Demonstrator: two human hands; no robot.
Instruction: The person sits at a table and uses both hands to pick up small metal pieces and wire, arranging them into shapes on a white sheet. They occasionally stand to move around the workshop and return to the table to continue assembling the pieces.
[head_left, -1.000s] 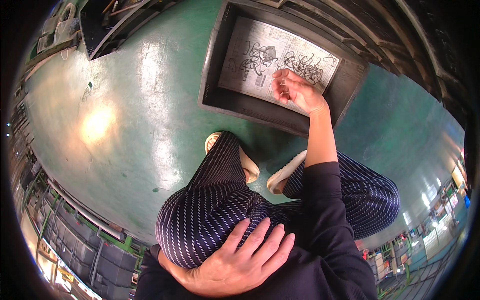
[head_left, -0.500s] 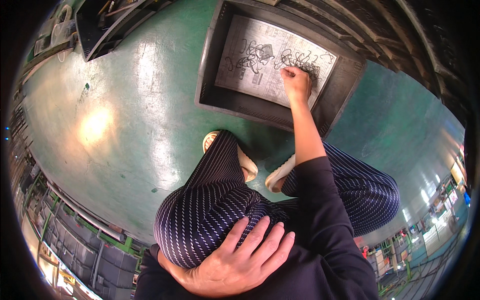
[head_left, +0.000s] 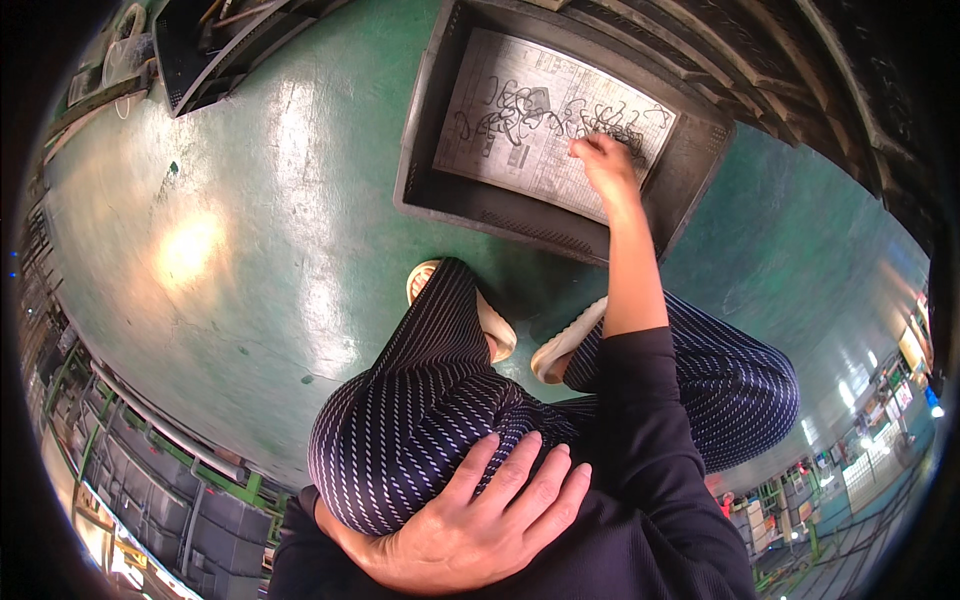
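Dark, thin curved hooks lie on a printed sheet (head_left: 470, 145) in a grey plastic crate (head_left: 500, 222). They form a left pile (head_left: 515, 112) and a right pile (head_left: 618, 122), with a few between the two. Over the near edge of the right pile is my right hand (head_left: 608, 165), its thumb and fingers pinched together. Anything between those fingertips is too small to make out. My left hand (head_left: 480, 520) rests on my striped trouser leg, fingers spread and holding nothing.
Dark stacked racks or crates (head_left: 740, 60) stand right behind the crate. Another dark bin (head_left: 215, 50) with tools is at the far left. My light shoes (head_left: 495, 330) stand on the green floor (head_left: 240, 330), close to the crate's near side.
My right hand has shifted slightly right and nearer to me. One or more hooks now lie in the gap between the two piles. My left hand has stayed put.
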